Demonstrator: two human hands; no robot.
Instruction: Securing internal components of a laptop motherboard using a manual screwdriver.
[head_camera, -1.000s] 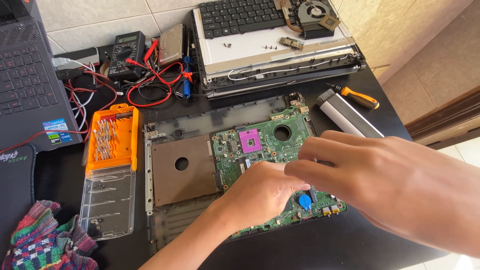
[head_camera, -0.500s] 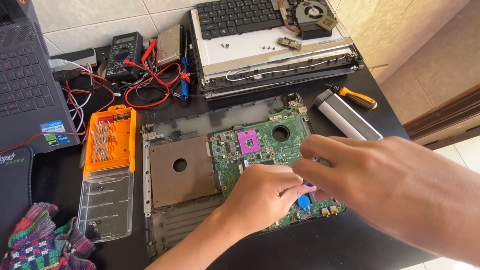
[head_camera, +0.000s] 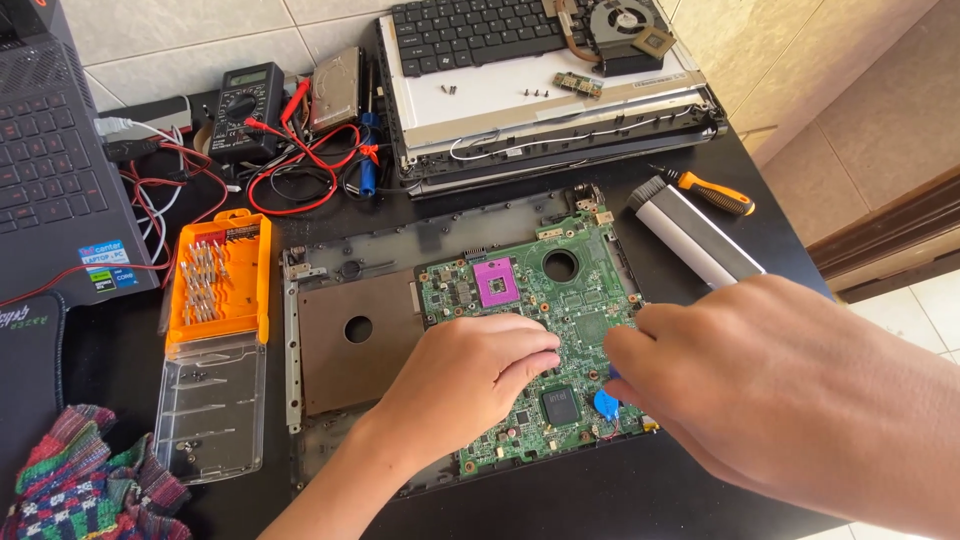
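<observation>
Both hands (head_camera: 470, 375) over motherboard (head_camera: 530, 300), fingertips hide blue pick (head_camera: 606, 404).

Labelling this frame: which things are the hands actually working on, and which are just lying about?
In hand:
- left hand and right hand, both on the green motherboard
- blue disc at the right fingertips
- laptop base shell holding the board

Lying about:
- orange bit case
- multimeter with red leads
- screwdriver
- detached keyboard
- cooling fan
- woven cloth
</observation>
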